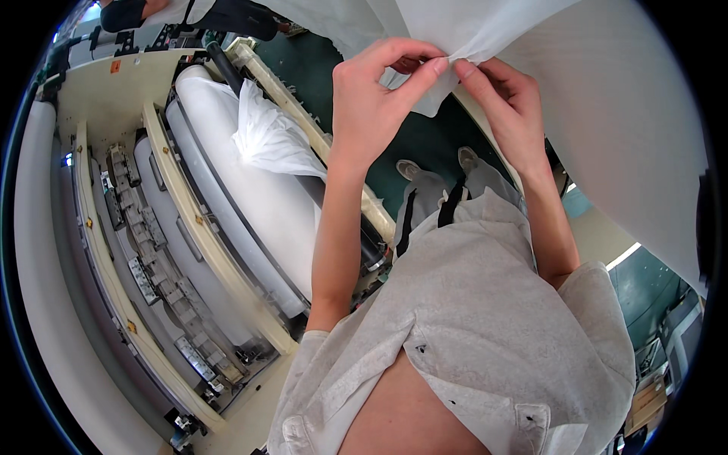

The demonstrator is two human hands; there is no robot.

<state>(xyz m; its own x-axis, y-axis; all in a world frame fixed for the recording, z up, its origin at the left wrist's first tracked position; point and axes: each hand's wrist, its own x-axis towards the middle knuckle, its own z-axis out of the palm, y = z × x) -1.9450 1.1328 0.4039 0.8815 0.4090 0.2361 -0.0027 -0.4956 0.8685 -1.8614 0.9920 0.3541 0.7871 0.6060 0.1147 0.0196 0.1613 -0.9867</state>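
Observation:
A thin white sheet (599,83) hangs across the upper right, and its gathered edge comes down to my fingertips. My left hand (371,98) pinches that edge between thumb and fingers. Right beside it, my right hand (506,102) grips the same edge, thumb against curled fingers. The two thumbs nearly meet, with the sheet bunched into small folds between them. A loose corner of it dangles under my left hand. Exactly how the folds run inside the fingers is hidden.
To my left stands a machine with a large white roll (227,152), a crumpled white wrap (273,133) on a black bar (370,246), and cream rails (212,227). A person's arm (152,9) shows at the upper left. Dark green floor (303,64) lies below; a grey screen (682,334) stands lower right.

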